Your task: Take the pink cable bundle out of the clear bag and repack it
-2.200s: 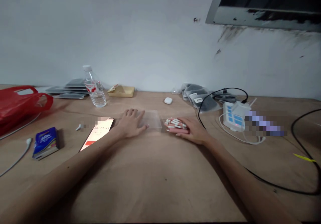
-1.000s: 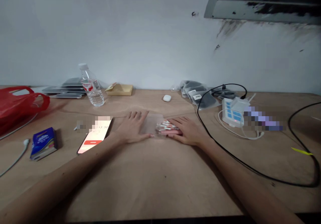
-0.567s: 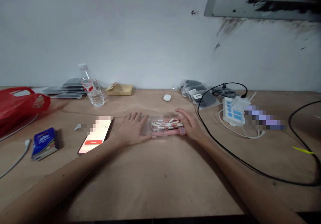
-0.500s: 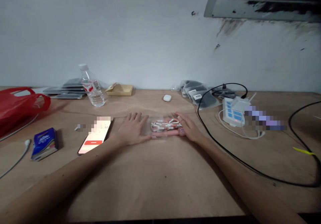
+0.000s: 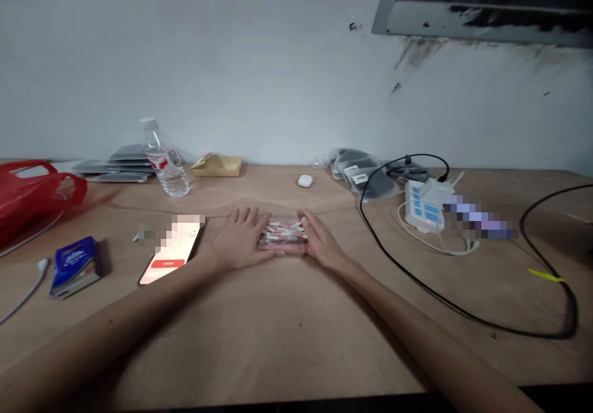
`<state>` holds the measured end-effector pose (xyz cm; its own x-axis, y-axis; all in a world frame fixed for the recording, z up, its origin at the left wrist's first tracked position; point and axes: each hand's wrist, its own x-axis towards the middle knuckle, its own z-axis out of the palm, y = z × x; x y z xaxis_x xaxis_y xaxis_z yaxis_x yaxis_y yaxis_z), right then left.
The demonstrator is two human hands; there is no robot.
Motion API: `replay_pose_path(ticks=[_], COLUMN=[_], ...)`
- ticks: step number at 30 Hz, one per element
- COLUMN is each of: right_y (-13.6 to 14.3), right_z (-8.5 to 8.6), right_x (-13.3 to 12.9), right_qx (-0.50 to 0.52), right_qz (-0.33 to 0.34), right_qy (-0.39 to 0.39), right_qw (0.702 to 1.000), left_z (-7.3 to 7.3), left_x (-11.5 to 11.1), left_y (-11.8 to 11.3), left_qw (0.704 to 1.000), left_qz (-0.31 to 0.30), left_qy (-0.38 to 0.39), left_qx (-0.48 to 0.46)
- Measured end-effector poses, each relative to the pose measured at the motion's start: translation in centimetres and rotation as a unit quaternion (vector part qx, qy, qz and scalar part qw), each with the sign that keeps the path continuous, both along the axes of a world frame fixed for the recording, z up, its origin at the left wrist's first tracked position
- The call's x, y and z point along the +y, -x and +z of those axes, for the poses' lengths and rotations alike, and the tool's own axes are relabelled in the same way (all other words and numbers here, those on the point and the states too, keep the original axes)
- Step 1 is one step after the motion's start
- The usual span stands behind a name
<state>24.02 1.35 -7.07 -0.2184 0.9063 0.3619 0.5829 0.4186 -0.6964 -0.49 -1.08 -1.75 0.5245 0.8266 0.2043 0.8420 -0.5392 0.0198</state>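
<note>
We see a clear plastic holder [image 5: 287,248] lying on the table [image 5: 296,320], and small white and pinkish-red pieces [image 5: 279,233] show through it, crossing one another. The left hand [image 5: 241,238] touches it from nine o'clock, fingers spread and not closed, while the right hand [image 5: 322,242] curves at three o'clock, but whether it grips we cannot tell. The bottle's [image 5: 167,163] red-and-white label at ten o'clock and the blue packet's [image 5: 75,263] white lettering, far at nine, are too blurred for us.

Colourless plastic container [image 5: 294,250], pink-and-white pieces [image 5: 280,233], red plastic bag [image 5: 28,197], blue tissue pack [image 5: 74,263], red-and-white bottle label [image 5: 161,159], white-and-blue power strip [image 5: 421,209], brown table [image 5: 269,326]
</note>
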Motion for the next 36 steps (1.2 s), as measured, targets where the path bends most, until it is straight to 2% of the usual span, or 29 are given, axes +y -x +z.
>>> replay_pose_path(ticks=[4, 9, 11, 15, 19, 26, 31, 36], right_y=[-1.5, -5.6, -6.8, -7.7, -7.2, -4.8, -5.8, -5.9], right_z=[1.2, 3.3, 3.5, 3.2, 2.6, 1.9, 2.3, 1.9], right_x=[0.0, 0.2, 0.5, 1.1, 1.2, 0.3, 0.5, 0.7], right_qx=[0.015, -0.098, -0.139, -0.200, -0.237, -0.220, -0.233, -0.225], right_qz=[0.039, 0.164, 0.187, 0.176, 0.172, 0.158, 0.158, 0.173], right_qy=[0.021, -0.021, -0.030, -0.030, -0.027, -0.046, -0.026, -0.038], right_qw=[0.999, 0.981, 0.972, 0.963, 0.956, 0.961, 0.959, 0.958], left_z=[0.2, 0.5, 0.6, 0.7, 0.7, 0.6, 0.6, 0.9], left_x=[-0.1, -0.2, -0.2, -0.3, -0.3, -0.1, -0.3, -0.8], left_y=[0.0, -0.1, -0.1, -0.1, -0.2, -0.1, -0.1, -0.6], left_qw=[1.000, 0.999, 0.999, 0.999, 0.999, 0.999, 0.999, 0.999], left_qz=[0.011, 0.012, 0.013, 0.015, 0.016, 0.009, 0.017, 0.023], left_qy=[0.005, 0.009, 0.012, 0.018, 0.016, 0.016, 0.026, 0.027], left_qx=[0.014, 0.029, 0.034, 0.038, 0.039, 0.049, 0.030, 0.031])
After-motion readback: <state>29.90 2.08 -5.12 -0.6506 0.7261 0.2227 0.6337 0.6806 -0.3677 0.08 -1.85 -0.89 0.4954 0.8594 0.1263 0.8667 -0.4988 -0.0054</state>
